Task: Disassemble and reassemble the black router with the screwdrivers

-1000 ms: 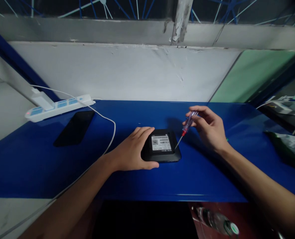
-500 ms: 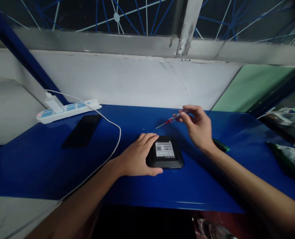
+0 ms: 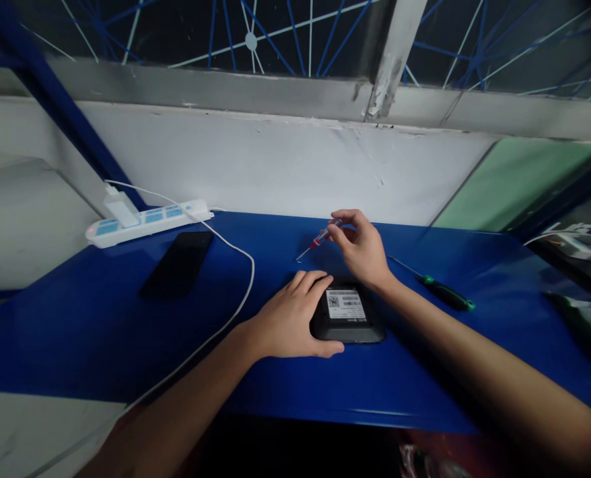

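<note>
"What was hard to make out?"

"The left end of the black device (image 3: 349, 311) was hidden under the left grip (image 3: 288, 320), and the butt of the purple-handled screwdriver (image 3: 319, 238) was lost behind the right grip (image 3: 364, 251). A green-and-silver packet (image 3: 583, 325) was cut off at the right edge, and a clear bottle (image 3: 421, 459) showed only in part at the bottom."

"And what had changed?"

"A second earlier the screwdriver's tip was down at the device's right side. Now it was beyond the far edge, just beside a small pale sliver (image 3: 299, 261) on the blue table (image 3: 320, 392); I couldn't tell whether they touched. A green-handled screwdriver (image 3: 446, 292), partly covered half a second before, lay in full view."

"How did each grip stand?"

"The left was spread wide, holding the device flat on the table, fingers at its far edge, thumb along the near one. The right was narrow, pinching the purple handle, past the device's far side."
</note>
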A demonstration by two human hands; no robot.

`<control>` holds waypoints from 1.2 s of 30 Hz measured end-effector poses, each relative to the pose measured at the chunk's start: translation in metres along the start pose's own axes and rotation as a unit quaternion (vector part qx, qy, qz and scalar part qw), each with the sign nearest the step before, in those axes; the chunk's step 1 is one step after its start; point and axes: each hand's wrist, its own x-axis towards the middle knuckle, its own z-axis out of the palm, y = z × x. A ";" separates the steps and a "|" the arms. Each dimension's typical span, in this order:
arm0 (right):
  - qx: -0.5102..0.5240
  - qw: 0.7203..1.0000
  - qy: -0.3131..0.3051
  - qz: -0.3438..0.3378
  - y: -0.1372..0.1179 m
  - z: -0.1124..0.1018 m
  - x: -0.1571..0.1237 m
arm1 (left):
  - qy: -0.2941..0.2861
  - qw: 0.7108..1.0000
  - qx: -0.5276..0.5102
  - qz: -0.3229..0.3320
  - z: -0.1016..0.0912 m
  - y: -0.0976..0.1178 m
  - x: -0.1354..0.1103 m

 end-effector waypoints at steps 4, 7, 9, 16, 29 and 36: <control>-0.036 0.999 -0.003 -0.008 0.000 0.003 0.000 | 0.004 1.000 -0.003 0.004 0.001 -0.001 0.000; -0.013 1.000 0.008 0.000 0.001 0.002 -0.001 | 0.001 1.000 -0.011 0.003 0.001 -0.001 0.000; 0.020 1.000 0.019 0.004 0.000 -0.002 -0.001 | -0.003 1.000 -0.017 0.003 0.001 -0.002 0.000; 0.101 0.991 0.087 0.030 -0.010 -0.043 -0.011 | 0.002 0.999 -0.033 0.007 0.001 -0.003 -0.001; 0.205 0.964 0.101 0.139 -0.005 -0.094 -0.062 | -0.025 0.999 -0.016 0.038 0.009 0.008 0.030; 0.205 0.962 0.087 0.158 0.004 -0.092 -0.066 | -0.016 0.999 -0.027 0.022 0.013 0.009 0.030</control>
